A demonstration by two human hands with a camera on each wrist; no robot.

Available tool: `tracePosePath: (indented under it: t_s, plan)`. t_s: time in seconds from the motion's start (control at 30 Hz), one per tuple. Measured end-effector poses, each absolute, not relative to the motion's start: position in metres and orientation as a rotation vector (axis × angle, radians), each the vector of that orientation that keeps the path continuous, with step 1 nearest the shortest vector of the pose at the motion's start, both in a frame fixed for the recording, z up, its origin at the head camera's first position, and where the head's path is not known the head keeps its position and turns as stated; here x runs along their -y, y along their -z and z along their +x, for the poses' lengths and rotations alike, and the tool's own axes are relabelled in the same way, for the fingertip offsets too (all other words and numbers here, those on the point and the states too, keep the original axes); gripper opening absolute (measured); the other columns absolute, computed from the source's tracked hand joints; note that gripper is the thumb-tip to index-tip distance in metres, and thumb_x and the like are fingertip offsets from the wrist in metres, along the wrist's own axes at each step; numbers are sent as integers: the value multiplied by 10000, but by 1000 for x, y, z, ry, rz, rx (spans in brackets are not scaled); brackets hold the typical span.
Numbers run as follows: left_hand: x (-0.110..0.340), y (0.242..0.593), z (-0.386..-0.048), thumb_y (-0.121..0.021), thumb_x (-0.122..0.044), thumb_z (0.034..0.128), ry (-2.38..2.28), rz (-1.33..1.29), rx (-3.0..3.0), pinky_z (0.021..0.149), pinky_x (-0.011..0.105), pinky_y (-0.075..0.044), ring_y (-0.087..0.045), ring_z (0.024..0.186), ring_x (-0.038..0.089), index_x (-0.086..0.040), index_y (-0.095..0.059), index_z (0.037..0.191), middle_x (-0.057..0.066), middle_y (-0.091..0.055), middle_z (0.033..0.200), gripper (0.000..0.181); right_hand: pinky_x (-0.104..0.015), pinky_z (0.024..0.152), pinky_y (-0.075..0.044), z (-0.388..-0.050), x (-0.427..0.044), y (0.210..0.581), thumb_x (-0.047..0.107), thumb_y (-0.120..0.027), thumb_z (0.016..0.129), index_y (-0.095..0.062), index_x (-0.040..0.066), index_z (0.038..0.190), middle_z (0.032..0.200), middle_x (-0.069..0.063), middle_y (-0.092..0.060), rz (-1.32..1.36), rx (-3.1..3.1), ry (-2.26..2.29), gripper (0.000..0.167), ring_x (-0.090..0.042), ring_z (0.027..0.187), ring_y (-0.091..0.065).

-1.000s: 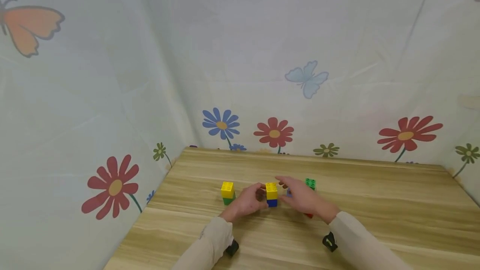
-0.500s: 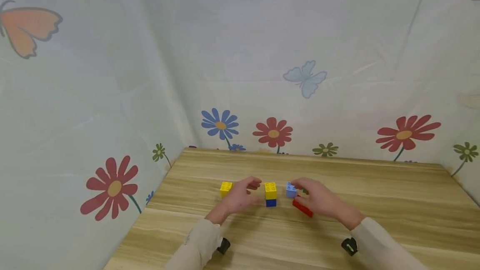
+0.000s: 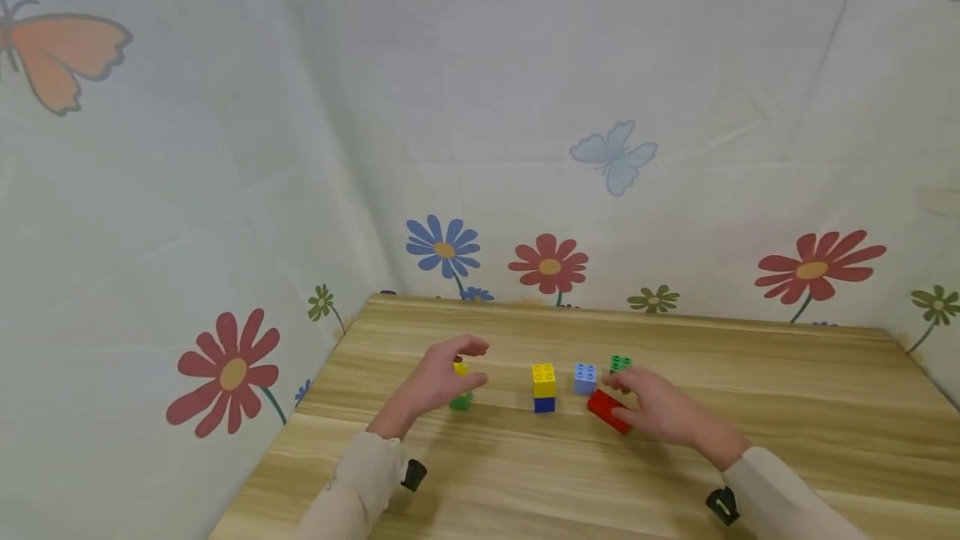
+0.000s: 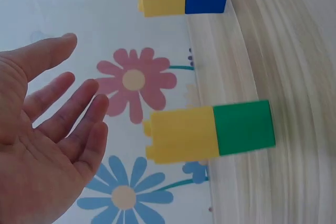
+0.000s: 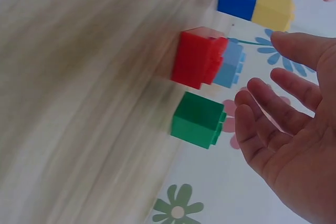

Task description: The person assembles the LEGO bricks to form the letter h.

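My left hand hovers, fingers parted and holding nothing, by a stack of a yellow brick on a green brick, partly hidden behind it in the head view. Over the right-hand bricks is my right hand, relaxed and without a brick. Nearest to it lie a red brick and a second green brick; a light blue brick stands just left of them. Between the hands, a yellow brick sits on a dark blue brick, touched by neither hand.
The wooden table meets a pale curtain printed with flowers and butterflies at its back and left. Dark pieces of the wrist gear show beside both sleeves.
Both hands have moved apart from the middle yellow and dark blue stack, the left hand leftward to the yellow and green stack, the right hand rightward. The light blue and red bricks are now uncovered.
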State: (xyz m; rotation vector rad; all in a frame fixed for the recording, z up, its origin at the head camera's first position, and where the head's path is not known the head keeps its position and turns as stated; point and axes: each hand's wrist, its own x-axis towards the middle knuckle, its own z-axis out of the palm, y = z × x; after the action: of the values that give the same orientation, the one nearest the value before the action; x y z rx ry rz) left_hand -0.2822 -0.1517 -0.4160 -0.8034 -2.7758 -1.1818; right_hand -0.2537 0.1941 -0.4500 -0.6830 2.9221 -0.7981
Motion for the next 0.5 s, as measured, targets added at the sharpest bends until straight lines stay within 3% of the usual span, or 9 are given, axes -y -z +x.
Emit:
tracePosePath:
  t_s: [0.23,0.5]
  plan:
    - [170,424,-285,-738,-229,830,1170,-831,2847,1016,489,-341,-469,1212,302,-80,-534,1299,87,-529,1313,533,-404,812,-504,-255,-196,461,169,-778,785,-621,111,1166,1136,-34,-593,-617,-2888,783,416,-206,992,-551]
    - [180,443,-293,-756,-106,803,1201,-723,2966,982,532,-362,-442,1212,342,-66,-425,1395,153,-414,1405,680,-420,827,-498,-258,-199,471,181,-788,774,-595,127,1215,1199,-56,-565,-636,-2869,756,484,-202,997,-545]
